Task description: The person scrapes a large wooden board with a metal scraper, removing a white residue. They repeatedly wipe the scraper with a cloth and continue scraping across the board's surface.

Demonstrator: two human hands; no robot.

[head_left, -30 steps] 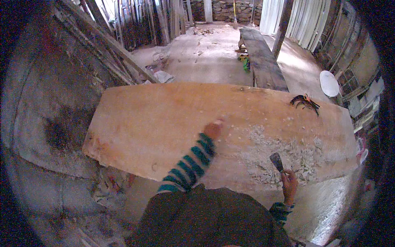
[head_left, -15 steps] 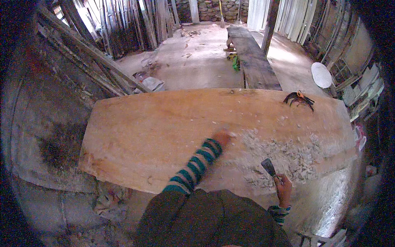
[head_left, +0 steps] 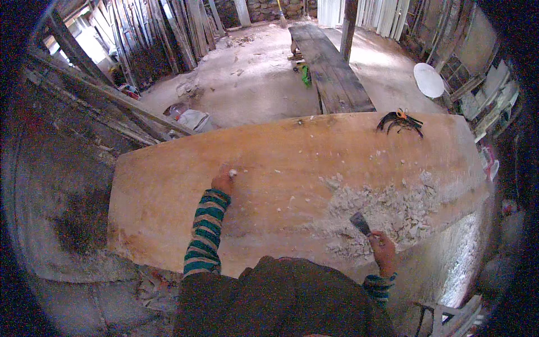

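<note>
My left hand (head_left: 223, 179) is over the left part of a pale wooden board (head_left: 163, 191), its fingers closed on a small white lump (head_left: 233, 173). In my right hand (head_left: 384, 251), near the board's front edge, is a putty knife (head_left: 360, 222) with a dark, wide blade pointing up and left. The blade is at the near left side of a spread of whitish flakes and chips (head_left: 393, 210). Whether the blade touches the board I cannot tell. Striped green sleeves cover both forearms.
A dark tangled bundle with an orange part (head_left: 401, 118) lies at the board's far right. Beyond it runs a long dark plank bench (head_left: 331, 67). Timber poles (head_left: 106, 92) lean on the left, and a white round disc (head_left: 429, 80) stands at right. A white bag (head_left: 194, 120) sits behind the board.
My left hand has swept left, from beside the flakes to the board's left part. The right hand keeps the putty knife at nearly the same place. The view has shifted slightly.
</note>
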